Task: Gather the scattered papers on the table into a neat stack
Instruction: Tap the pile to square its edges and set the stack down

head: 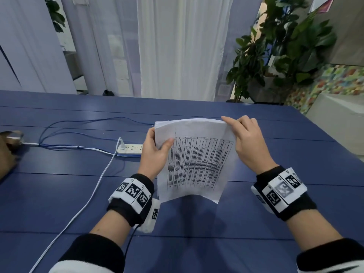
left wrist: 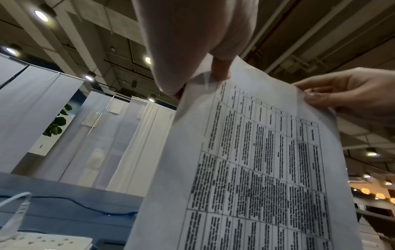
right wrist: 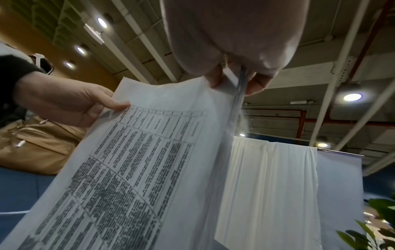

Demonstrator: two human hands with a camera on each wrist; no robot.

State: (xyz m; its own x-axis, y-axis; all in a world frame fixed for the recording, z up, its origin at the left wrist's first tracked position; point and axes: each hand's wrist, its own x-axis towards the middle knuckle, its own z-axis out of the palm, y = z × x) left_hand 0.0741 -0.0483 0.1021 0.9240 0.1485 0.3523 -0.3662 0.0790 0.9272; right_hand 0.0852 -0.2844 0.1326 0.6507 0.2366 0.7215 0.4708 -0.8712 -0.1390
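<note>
The papers [head: 197, 160] are off the counter [head: 275, 213] and held upright in the air, near the middle of it and a little to the right, with their lower edge close above the surface; whether that edge touches I cannot tell. The left hand [head: 155, 152] grips the upper left side of the sheaf, thumb across the printed front and fingers behind. The right hand [head: 246, 142] pinches the top right corner; the right wrist view shows several sheet edges caught between thumb and fingers [right wrist: 256, 84]. So the gathering looks done, as far as can be seen: no loose sheet lies anywhere on the visible blue surface, though the near corners and the far left are partly out of view. What remains, in my judgement, is the squaring and the setting down. The top edge is not yet flush, with back sheets showing above and left of the front one, and the bundle bows outward in the middle. A tap of the lower edge on the counter, then of a side edge, should bring the sheets level before they are laid flat. To the left, well apart from the papers, sit a power strip [head: 131, 148] with a white cable [head: 82, 205] and blue cables [head: 65, 125], and a tan bag [head: 7, 152] at the far left edge.
</note>
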